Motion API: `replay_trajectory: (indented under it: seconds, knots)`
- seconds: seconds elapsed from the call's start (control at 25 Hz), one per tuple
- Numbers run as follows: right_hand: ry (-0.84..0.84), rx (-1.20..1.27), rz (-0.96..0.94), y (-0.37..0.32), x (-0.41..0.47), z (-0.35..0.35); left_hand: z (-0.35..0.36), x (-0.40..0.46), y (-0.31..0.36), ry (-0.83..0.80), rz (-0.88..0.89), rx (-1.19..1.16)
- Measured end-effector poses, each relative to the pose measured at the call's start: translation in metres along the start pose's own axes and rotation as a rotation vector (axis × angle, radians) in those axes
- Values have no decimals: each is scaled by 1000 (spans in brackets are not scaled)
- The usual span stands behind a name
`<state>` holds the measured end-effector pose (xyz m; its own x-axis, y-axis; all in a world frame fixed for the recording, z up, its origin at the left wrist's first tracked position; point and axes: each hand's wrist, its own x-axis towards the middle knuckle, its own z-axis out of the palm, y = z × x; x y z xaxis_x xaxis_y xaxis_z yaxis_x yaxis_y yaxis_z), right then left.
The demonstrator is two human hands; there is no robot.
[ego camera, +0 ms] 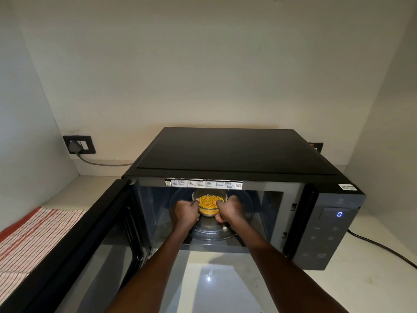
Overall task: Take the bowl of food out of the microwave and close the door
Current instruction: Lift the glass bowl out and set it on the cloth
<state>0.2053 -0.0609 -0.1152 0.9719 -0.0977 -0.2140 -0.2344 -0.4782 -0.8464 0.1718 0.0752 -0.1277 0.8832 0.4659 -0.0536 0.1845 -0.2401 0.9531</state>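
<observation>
A black microwave (237, 154) stands on a pale counter with its door (74, 240) swung wide open to the left. Inside, over the glass turntable (209, 233), is a small clear glass bowl (208, 211) of yellow shredded food. My left hand (186, 211) grips the bowl's left side and my right hand (229, 210) grips its right side, both arms reaching into the cavity. Whether the bowl rests on the turntable or is lifted off it I cannot tell.
The control panel (334, 233) on the microwave's right shows a lit "0". A red-and-white striped cloth (29, 238) lies on the counter at left, beyond the open door. A wall socket (79, 144) with a plugged cable sits at back left. A black cable (383, 247) runs right.
</observation>
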Motion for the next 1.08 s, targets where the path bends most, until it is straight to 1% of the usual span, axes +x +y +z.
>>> replay_trajectory:
  seconds: [0.32, 0.48, 0.6, 0.76, 0.92, 1.08]
  knots:
    - [12, -119, -48, 4, -18, -10, -8, -24, 8, 39, -16, 32]
    - [-2, -172, -107, 10, -44, -23, -20, -42, 13, 44, -50, -5]
    - [-7, -239, -167, 14, -68, -37, -28, -67, 11, 43, -102, -9]
    - [-48, -237, -199, 13, -109, -55, -43, -114, 20, 37, -133, -1]
    - [-139, -191, -223, 2, -151, -71, -68, -162, 39, 73, -96, 106]
    - [-151, -195, -311, -21, -188, -89, -101, -194, 71, 143, -43, 146]
